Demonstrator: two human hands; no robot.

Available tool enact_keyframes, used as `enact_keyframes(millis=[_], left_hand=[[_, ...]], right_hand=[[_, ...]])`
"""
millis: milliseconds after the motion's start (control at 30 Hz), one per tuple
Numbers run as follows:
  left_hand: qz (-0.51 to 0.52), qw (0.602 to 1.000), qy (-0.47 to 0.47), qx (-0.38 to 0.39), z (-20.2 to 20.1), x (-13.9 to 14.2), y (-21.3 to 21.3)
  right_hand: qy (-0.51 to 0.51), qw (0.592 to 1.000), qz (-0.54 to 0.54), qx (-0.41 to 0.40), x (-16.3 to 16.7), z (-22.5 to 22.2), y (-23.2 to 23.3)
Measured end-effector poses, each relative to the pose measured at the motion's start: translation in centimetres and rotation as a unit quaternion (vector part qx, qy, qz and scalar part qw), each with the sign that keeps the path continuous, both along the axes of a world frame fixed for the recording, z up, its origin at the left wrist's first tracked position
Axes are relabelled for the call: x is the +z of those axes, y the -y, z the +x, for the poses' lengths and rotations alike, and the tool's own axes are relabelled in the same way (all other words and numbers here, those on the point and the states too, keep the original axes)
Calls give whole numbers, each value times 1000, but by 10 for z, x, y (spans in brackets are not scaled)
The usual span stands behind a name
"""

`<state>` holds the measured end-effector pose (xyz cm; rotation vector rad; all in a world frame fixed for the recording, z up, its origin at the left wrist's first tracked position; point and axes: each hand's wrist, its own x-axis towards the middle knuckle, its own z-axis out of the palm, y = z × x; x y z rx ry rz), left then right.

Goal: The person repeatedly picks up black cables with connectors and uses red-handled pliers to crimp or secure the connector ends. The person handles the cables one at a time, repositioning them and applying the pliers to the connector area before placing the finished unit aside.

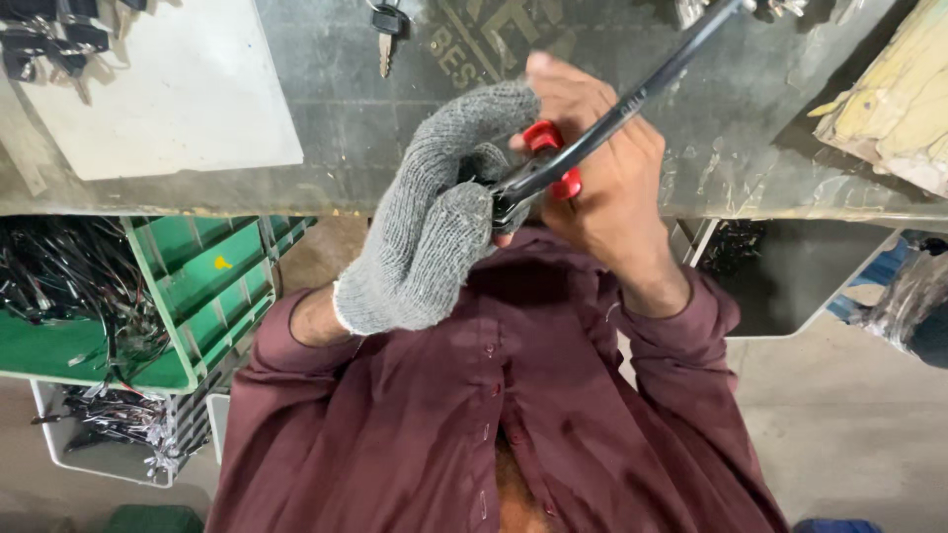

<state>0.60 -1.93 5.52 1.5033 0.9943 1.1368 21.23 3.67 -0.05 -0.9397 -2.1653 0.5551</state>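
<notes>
My left hand [439, 222] wears a grey knit glove and is closed around the near end of a dark metal rod [632, 99]. The rod slants up and to the right, away from my chest. My bare right hand [602, 173] grips a red-handled tool [553, 158] that presses against the rod where the glove ends. Both hands meet just above my maroon shirt, in front of the grey workbench [346, 148].
A white board [168, 89] lies on the bench at the left, a key [387, 30] hangs near the top middle. Yellowed cloth [899, 99] sits at the right. Below left, a green crate [197, 296] and white bin [109, 434] hold dark wire parts.
</notes>
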Motion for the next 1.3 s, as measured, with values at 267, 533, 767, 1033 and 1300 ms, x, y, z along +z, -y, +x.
enact_keyframes(millis=[267, 533, 767, 1033, 1300], left_hand=[[-191, 976, -2, -103, -20, -23, 1], [27, 968, -248, 41, -3, -33, 1], [81, 946, -305, 80, 1, -59, 19], [129, 889, -428, 98, -5, -65, 21], [57, 949, -306, 46, -4, -26, 5]], right_hand=[[98, 995, -26, 3, -5, 1, -13], [30, 993, -111, -12, -8, -3, 8], [108, 986, -101, -76, -12, -4, 15], [116, 979, -127, -110, -7, -6, 28], [52, 987, -127, -87, -3, -14, 30]])
